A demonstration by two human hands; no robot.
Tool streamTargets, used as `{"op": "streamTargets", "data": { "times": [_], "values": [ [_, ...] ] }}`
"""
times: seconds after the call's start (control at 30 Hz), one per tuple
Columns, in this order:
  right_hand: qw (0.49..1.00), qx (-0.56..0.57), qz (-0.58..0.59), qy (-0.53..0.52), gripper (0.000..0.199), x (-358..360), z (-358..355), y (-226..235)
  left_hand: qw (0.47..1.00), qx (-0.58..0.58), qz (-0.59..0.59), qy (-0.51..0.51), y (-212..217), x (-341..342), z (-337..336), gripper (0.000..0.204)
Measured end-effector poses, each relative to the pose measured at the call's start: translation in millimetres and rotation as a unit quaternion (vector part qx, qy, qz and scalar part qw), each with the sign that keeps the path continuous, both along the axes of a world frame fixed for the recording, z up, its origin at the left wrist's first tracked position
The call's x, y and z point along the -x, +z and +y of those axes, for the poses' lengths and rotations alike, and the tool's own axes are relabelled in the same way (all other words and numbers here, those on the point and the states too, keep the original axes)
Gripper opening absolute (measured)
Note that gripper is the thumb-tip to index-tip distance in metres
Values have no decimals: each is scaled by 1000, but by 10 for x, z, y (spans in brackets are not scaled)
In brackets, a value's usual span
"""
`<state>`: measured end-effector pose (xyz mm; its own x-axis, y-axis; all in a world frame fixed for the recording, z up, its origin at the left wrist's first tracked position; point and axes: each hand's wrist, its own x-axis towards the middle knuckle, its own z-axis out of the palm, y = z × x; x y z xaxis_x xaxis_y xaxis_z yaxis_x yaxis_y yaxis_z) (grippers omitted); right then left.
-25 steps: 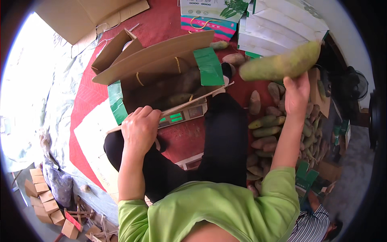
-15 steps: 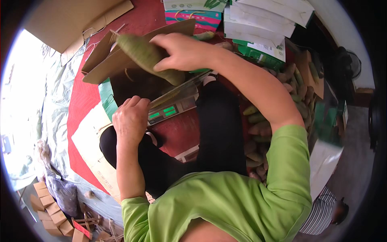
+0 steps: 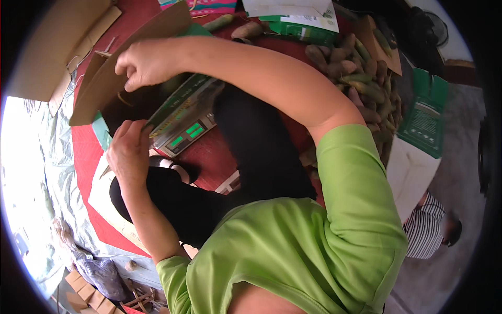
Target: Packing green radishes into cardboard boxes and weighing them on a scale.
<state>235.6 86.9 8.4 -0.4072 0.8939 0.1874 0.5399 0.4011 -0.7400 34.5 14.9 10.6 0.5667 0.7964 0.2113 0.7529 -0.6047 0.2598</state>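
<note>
An open cardboard box [image 3: 180,99], green-printed outside with brown flaps, stands on a scale [image 3: 187,138] with green lit digits. My left hand [image 3: 128,149] is closed on the box's near edge at its left end. Above the opening hangs my right hand [image 3: 151,63], its fingers loosely bent and the thumb apart, with nothing visible in it. A raised brown flap [image 3: 157,26] lies just beyond that hand. Deep shadow and my right forearm hide most of what is inside the box.
Right of my legs lies a heap of green and reddish-brown roots [image 3: 371,94]. More roots [image 3: 248,30] lie beyond the box on the red ground cover [image 3: 204,165]. A green and white carton [image 3: 418,136] stands at the right, near a person in stripes [image 3: 426,230].
The large green root in my right hand has gone down out of sight at the box opening. My right hand is now without it. The view has shifted to the right.
</note>
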Motion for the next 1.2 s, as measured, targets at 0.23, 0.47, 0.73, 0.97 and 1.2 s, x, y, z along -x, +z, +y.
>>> {"op": "streamTargets", "data": {
  "times": [0.23, 0.47, 0.73, 0.97, 1.2],
  "values": [
    [896, 84, 389, -196, 20, -1206, -1098, -20, 1000, 2, 0, 2, -3, -56, 20, 10],
    [871, 79, 37, -483, 24, -1763, -2501, -1737, 999, 12, -35, -8, -60, -16, 31, 8],
    [791, 362, -108, -482, 48, -1542, -4149, -3359, 1000, -21, -5, -10, -78, -52, 14, 8],
    [723, 445, -67, -524, 63, -1146, -4207, -3425, 1000, -7, -2, 8, -87, -54, 15, 8],
    [727, 444, -64, -521, 65, -1089, -4117, -3579, 999, 21, -34, 33, -20, -65, -42, 10]
  ]
}}
